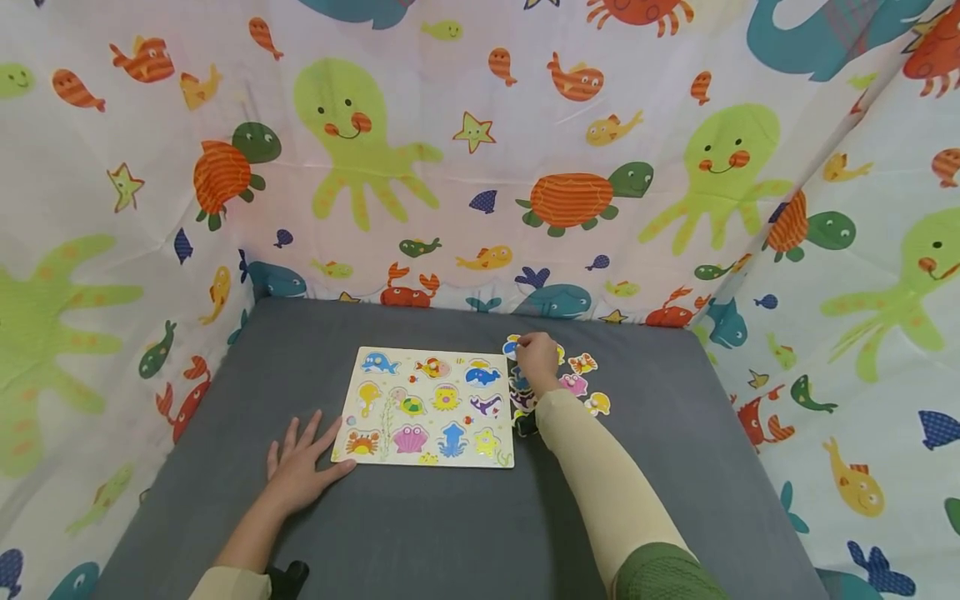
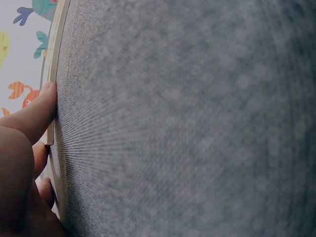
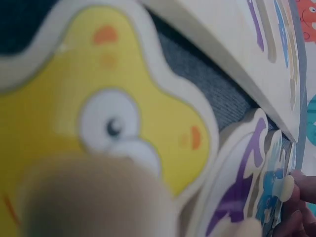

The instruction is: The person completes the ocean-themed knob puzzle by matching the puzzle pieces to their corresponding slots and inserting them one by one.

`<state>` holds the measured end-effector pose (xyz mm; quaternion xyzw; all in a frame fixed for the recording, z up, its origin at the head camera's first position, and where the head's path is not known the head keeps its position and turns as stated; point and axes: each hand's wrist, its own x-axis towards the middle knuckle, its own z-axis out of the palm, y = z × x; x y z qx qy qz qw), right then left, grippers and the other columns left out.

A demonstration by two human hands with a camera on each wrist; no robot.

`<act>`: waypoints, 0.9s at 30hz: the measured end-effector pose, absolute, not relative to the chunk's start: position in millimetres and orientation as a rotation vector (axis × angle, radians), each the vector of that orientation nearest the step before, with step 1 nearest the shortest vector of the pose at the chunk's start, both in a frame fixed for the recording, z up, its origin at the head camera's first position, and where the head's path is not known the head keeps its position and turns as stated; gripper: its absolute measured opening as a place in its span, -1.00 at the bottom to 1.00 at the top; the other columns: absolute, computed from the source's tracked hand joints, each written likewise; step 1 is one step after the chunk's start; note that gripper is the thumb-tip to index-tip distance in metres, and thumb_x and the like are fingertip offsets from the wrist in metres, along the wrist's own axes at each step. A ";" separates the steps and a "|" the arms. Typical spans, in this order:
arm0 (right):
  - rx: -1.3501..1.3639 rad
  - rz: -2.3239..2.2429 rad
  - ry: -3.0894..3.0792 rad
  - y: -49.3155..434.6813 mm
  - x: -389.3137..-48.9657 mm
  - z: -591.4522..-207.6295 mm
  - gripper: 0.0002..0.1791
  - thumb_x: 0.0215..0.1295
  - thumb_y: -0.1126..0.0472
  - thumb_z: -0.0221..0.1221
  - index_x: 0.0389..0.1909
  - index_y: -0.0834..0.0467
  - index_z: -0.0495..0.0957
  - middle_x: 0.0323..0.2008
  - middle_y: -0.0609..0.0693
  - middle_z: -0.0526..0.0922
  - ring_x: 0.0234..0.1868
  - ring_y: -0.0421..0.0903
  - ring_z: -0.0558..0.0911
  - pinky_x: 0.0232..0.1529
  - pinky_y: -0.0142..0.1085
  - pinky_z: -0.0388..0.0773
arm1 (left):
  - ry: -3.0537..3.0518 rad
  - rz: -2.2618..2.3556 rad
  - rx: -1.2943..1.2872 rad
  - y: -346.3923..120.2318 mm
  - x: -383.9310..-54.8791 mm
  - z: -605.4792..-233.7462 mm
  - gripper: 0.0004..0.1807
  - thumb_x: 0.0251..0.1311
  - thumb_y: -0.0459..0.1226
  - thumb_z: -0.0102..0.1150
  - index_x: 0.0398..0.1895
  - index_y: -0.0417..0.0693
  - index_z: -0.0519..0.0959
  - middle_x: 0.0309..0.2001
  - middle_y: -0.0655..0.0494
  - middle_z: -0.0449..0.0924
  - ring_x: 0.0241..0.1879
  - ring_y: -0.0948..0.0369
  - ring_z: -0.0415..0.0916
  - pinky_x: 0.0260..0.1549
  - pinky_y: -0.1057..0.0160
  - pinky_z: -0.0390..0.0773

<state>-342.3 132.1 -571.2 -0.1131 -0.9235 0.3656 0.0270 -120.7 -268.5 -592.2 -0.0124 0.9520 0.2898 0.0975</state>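
Observation:
A pale wooden puzzle board (image 1: 423, 354) with sea-animal pictures lies on the grey cloth. My left hand (image 1: 300, 471) rests with fingers spread at its near left corner; in the left wrist view the thumb (image 2: 42, 111) touches the board's side edge. To the right of the board, my right hand (image 1: 538, 362) reaches over a group of knobbed puzzle pieces. Its bent fingers pinch a blue and yellow puzzle piece (image 1: 512, 347) at the far left of that group. Close to the right wrist camera lies a yellow starfish piece (image 3: 163, 89), with a purple piece (image 3: 237, 182) beside it.
More loose pieces, including a pink piece (image 1: 574, 384), an orange crab piece (image 1: 582, 363) and a yellow piece (image 1: 597, 404), lie right of the right hand. A sea-animal printed curtain (image 1: 450, 225) stands around the back and sides of the grey table (image 1: 420, 533).

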 end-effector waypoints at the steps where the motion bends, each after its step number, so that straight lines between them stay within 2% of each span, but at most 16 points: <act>1: -0.351 1.138 -2.842 132.7 -342.1 -570.4 -0.77 0.39 0.26 0.24 0.00 0.16 0.73 -0.02 0.10 0.73 -0.01 0.06 0.68 0.03 -0.02 0.65 | 2.819 0.853 -0.037 -268.4 -121.0 -591.8 0.03 0.15 0.33 0.22 0.60 0.13 0.12 0.63 -0.19 -0.19 0.57 -0.30 -0.52 0.32 -0.52 -0.51; 12: -0.289 1.126 -2.811 132.0 -341.8 -562.9 -0.80 0.36 0.16 0.30 -0.07 0.11 0.77 -0.12 0.03 0.77 -0.13 0.01 0.70 -0.06 -0.06 0.67 | 2.817 0.852 -0.053 -267.5 -121.4 -591.1 0.03 0.16 0.32 0.24 0.60 0.11 0.12 0.63 -0.20 -0.19 0.57 -0.30 -0.52 0.32 -0.51 -0.52; 19: -0.276 1.108 -2.834 130.3 -335.6 -557.6 -0.82 0.36 0.12 0.31 -0.10 0.06 0.79 -0.12 -0.01 0.77 -0.14 -0.02 0.69 -0.07 -0.08 0.65 | 2.820 0.862 -0.040 -267.1 -121.0 -591.9 0.03 0.16 0.33 0.22 0.61 0.14 0.11 0.63 -0.19 -0.19 0.58 -0.29 -0.53 0.32 -0.51 -0.50; 27: -0.234 1.107 -2.835 125.6 -322.9 -559.5 -0.81 0.34 0.10 0.33 -0.11 0.05 0.79 -0.15 -0.03 0.77 -0.13 -0.02 0.69 -0.10 -0.05 0.61 | 2.831 0.860 -0.035 -265.2 -116.2 -585.1 0.02 0.17 0.29 0.25 0.60 0.08 0.13 0.63 -0.21 -0.18 0.57 -0.30 -0.50 0.33 -0.50 -0.48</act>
